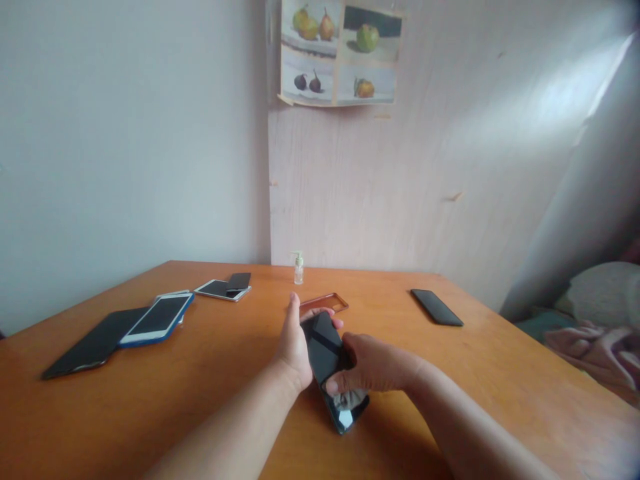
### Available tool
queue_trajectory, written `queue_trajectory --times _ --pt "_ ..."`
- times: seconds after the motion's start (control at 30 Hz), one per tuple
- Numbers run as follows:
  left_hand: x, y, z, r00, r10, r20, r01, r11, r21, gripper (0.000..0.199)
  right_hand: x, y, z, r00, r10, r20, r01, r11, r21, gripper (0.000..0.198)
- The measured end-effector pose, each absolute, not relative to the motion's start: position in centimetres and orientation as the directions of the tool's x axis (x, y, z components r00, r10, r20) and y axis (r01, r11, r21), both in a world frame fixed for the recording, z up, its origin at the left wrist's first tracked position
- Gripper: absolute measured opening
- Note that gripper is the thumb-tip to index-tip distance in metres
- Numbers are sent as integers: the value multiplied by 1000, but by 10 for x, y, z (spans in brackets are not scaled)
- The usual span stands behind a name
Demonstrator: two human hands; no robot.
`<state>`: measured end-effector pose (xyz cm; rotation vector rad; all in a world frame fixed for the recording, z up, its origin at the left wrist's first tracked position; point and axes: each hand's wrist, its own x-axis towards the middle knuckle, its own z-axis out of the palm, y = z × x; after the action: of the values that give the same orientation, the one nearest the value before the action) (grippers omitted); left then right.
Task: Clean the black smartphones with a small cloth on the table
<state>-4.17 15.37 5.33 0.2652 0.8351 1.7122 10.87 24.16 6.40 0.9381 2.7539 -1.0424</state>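
A black smartphone (324, 350) lies tilted in my left hand (294, 350), its glossy screen facing up. The left thumb stands up along one edge, and fingertips show past the far end. My right hand (383, 363) presses a crumpled grey cloth (350, 400) onto the lower part of the screen, with the thumb on top of it. Part of the cloth is hidden under that hand. Just beyond the phone, a reddish-brown phone case (341, 298) rests on the table, partly covered by my left hand.
On the wooden table (225, 380), a clear pump bottle (299, 272) stands at the back. A dark phone (436, 308) lies right. Leftward are a blue-edged white tablet (157, 319), a black flat tablet-like item (97, 343), and a white tablet (214, 289) under a small dark device (239, 281).
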Motion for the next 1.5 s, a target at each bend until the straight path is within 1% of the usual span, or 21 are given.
queue_trajectory --times 0.07,0.1,0.17,0.23,0.33,0.4,0.53,0.6,0.7,0.77,0.93,1.1,1.13,1.23,1.3,1.5 --pt "-42 154 53 -326 914 -240 -750 -96 655 70 111 245 64 -834 481 -271 540 607 -583 71" --pt "-42 154 53 -335 912 -238 -744 -101 660 70 113 247 65 -825 490 -282 556 611 -564 71" --pt "-41 154 53 -355 906 -231 -730 -114 674 69 116 253 65 -787 544 -290 608 609 -510 72" --pt "-41 154 53 -368 902 -225 -720 -124 682 68 117 253 65 -781 559 -280 617 618 -487 72" --pt "-41 153 54 -365 901 -234 -724 -117 680 67 114 248 65 -832 487 -266 550 664 -506 71" --pt "-41 153 55 -363 900 -239 -728 -114 676 68 114 247 67 -841 465 -276 539 679 -499 71" --pt "-40 153 56 -409 884 -225 -702 -147 697 67 118 254 70 -771 558 -306 635 639 -434 71" --pt "-39 154 55 -424 877 -226 -696 -156 701 67 119 254 70 -769 560 -309 638 637 -433 71" --pt "-39 154 54 -418 879 -230 -704 -153 694 67 117 249 68 -821 494 -285 570 681 -459 70" --pt "-39 153 54 -415 883 -221 -701 -156 696 67 117 249 68 -834 476 -280 552 691 -467 69" --pt "-39 153 54 -443 872 -208 -690 -183 700 66 122 254 71 -784 533 -316 620 650 -440 66" --pt "-39 154 54 -435 872 -226 -705 -174 688 67 121 250 71 -841 451 -298 541 698 -470 63" --pt "-39 154 54 -433 872 -227 -710 -175 682 68 121 250 71 -838 452 -304 545 699 -463 64" --pt "-38 154 56 -438 868 -234 -725 -187 663 69 124 253 72 -799 508 -323 601 679 -421 65" --pt "-38 154 56 -447 860 -245 -730 -192 656 69 125 252 73 -788 535 -306 616 680 -398 66" --pt "-41 155 55 -450 857 -250 -734 -196 650 69 121 241 74 -824 482 -297 565 740 -366 68"
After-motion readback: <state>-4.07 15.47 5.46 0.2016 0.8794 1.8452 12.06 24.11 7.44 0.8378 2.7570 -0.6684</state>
